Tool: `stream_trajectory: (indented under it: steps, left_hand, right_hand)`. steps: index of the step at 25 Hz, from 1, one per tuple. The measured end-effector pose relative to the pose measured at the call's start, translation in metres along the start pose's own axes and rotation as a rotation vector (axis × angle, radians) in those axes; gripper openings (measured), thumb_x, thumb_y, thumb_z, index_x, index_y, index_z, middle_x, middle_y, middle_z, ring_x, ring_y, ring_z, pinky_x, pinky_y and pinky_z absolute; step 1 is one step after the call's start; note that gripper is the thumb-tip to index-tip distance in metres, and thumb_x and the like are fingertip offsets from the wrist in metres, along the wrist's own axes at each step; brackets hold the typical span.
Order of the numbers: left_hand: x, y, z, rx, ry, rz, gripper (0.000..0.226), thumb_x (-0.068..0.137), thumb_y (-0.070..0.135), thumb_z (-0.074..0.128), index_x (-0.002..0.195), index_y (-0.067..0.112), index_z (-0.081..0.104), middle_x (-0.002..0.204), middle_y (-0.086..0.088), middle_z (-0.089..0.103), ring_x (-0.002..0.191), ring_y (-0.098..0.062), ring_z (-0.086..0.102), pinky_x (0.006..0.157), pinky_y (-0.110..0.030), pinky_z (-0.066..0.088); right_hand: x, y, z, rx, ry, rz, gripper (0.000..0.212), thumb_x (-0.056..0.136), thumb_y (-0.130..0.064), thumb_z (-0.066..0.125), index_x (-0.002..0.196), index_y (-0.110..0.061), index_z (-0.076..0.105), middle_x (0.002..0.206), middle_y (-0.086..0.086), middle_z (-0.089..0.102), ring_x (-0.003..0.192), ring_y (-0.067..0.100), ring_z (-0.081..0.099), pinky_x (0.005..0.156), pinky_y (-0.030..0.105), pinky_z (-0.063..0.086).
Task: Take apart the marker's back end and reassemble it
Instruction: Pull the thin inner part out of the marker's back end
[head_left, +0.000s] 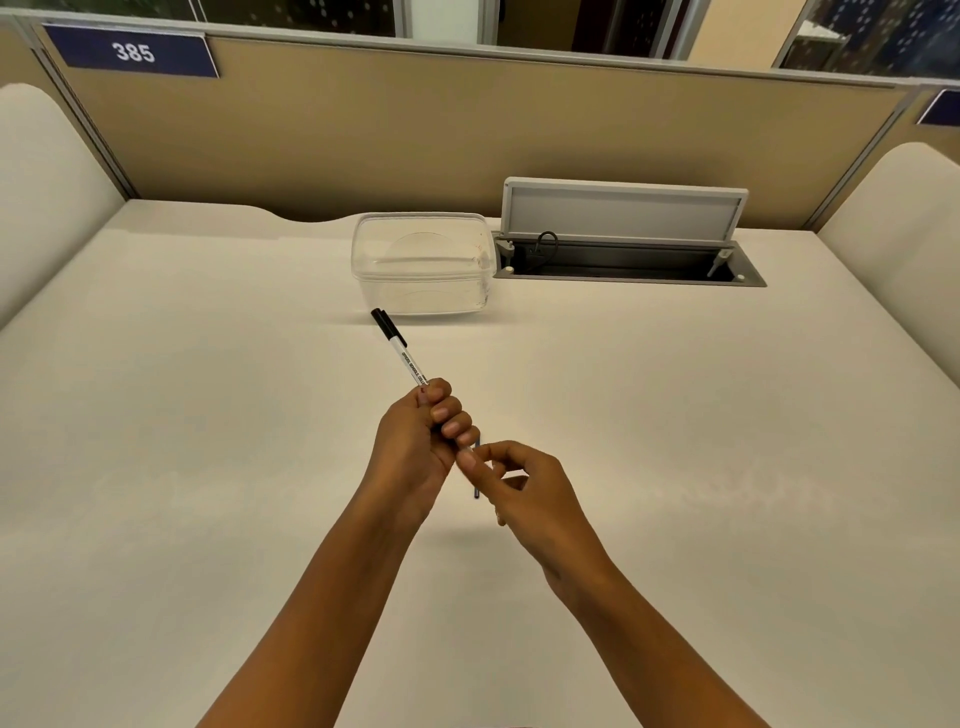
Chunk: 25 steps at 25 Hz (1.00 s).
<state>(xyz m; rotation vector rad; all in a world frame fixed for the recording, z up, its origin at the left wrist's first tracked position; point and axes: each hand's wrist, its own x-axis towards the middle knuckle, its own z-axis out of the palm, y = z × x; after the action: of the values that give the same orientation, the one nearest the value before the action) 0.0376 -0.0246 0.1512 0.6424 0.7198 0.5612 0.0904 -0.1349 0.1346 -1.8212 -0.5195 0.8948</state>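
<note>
Head view.

- Marker (404, 355): held in the air above the desk (675, 415). Black cap (387, 325) points away toward the clear tub (423, 262); back end points toward the person. It touches neither desk nor tub.
- Left hand (421, 431): fingers clenched round the lower barrel in a full fist. Judged: this steadies the body against pulling or twisting at the rear, and leaves only the back end exposed.
- Right hand (524, 488): thumb and forefinger pinched together at the marker's back end, remaining fingers loosely curled. A fine grip suits a small plug.
- Thin dark rod (476, 491): shows just beside the right fingertips, roughly upright in the picture. Cannot tell whether it is pinched, coming out of the barrel, or lying on the desk.
- Stage, judged: working at the rear, either disassembly or refit; the rod suggests an inner part is already out.
- Behind the tub: cable hatch (623, 260) with its lid raised; partition sign "385" (132, 52).
</note>
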Motion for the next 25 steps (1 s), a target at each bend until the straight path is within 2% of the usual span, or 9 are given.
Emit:
stream_trajectory:
  steps: [4,7,10,12,14,17,19,22,25]
  left_hand:
    - [0.0003,0.0017,-0.0009,0.002,0.004,0.004,0.038,0.079,-0.011,0.013,0.061,0.015,0.035,0.044,0.006,0.033,0.038,-0.009,0.030,0.041,-0.020,0.033]
    - [-0.0001,-0.0012,-0.0016,0.007,0.004,-0.001,0.038,0.077,-0.012,0.013,0.062,0.015,0.035,0.044,0.006,0.033,0.038,-0.009,0.030,0.040,-0.020,0.033]
    - [-0.0005,-0.0017,-0.0013,0.021,0.009,0.004,0.038,0.078,-0.011,0.013,0.062,0.016,0.035,0.044,0.006,0.033,0.038,-0.009,0.030,0.040,-0.020,0.033]
    - [-0.0004,-0.0008,-0.0018,0.038,0.014,-0.002,0.038,0.078,-0.010,0.013,0.061,0.016,0.035,0.045,0.006,0.032,0.039,-0.009,0.029,0.041,-0.020,0.032]
    - [-0.0007,0.0001,-0.0029,0.057,0.019,-0.005,0.038,0.079,-0.009,0.014,0.061,0.016,0.035,0.045,0.006,0.031,0.040,-0.009,0.027,0.041,-0.019,0.030]
    - [-0.0016,-0.0006,-0.0024,0.036,0.009,-0.011,0.038,0.078,-0.011,0.013,0.061,0.016,0.034,0.045,0.007,0.031,0.040,-0.009,0.026,0.042,-0.020,0.027]
    - [-0.0022,-0.0016,-0.0003,0.042,-0.001,-0.007,0.039,0.077,-0.012,0.013,0.061,0.016,0.035,0.045,0.006,0.031,0.040,-0.009,0.026,0.042,-0.020,0.026]
    - [-0.0007,0.0000,-0.0004,0.051,-0.003,0.009,0.039,0.079,-0.012,0.013,0.061,0.016,0.035,0.044,0.007,0.032,0.040,-0.008,0.026,0.042,-0.020,0.027]
    - [0.0022,0.0031,-0.0024,0.047,0.002,0.016,0.041,0.086,-0.008,0.012,0.061,0.016,0.035,0.043,0.007,0.033,0.038,-0.007,0.027,0.041,-0.019,0.029]
  right_hand:
    - [-0.0005,-0.0027,-0.0005,-0.009,0.018,0.003,0.019,0.081,-0.043,0.068,0.080,-0.025,0.074,0.066,-0.012,0.061,0.056,0.006,0.049,0.063,0.021,0.041]
    - [0.0004,-0.0012,-0.0006,0.004,0.059,0.001,0.021,0.072,-0.037,0.078,0.081,-0.021,0.069,0.074,0.001,0.060,0.064,0.012,0.050,0.061,0.024,0.043]
    - [-0.0004,-0.0006,-0.0002,-0.022,0.035,-0.002,0.028,0.073,-0.044,0.076,0.090,-0.023,0.069,0.083,-0.007,0.061,0.071,0.012,0.054,0.063,0.020,0.043]
    - [-0.0017,-0.0013,0.0002,-0.026,0.010,-0.005,0.027,0.080,-0.047,0.067,0.092,-0.024,0.071,0.080,-0.012,0.064,0.066,0.009,0.053,0.063,0.019,0.041]
    - [-0.0026,-0.0019,0.0001,-0.049,0.020,-0.025,0.022,0.082,-0.045,0.065,0.087,-0.024,0.073,0.074,-0.014,0.064,0.063,0.008,0.054,0.062,0.017,0.040]
    - [-0.0020,-0.0032,0.0002,-0.117,0.100,-0.077,0.014,0.077,-0.039,0.074,0.075,-0.026,0.069,0.080,-0.004,0.068,0.072,0.010,0.060,0.061,0.016,0.043]
    - [-0.0021,-0.0054,-0.0012,-0.142,0.127,-0.093,0.016,0.072,-0.036,0.079,0.073,-0.024,0.067,0.077,-0.001,0.065,0.067,0.010,0.055,0.059,0.016,0.042]
    - [-0.0023,-0.0084,-0.0061,-0.112,0.070,-0.070,0.021,0.071,-0.039,0.078,0.083,-0.023,0.069,0.086,-0.006,0.064,0.069,0.010,0.055,0.062,0.018,0.043]
    - [-0.0018,-0.0071,-0.0082,-0.090,-0.010,-0.039,0.022,0.082,-0.044,0.066,0.092,-0.025,0.072,0.090,-0.008,0.069,0.068,0.008,0.060,0.063,0.021,0.044]
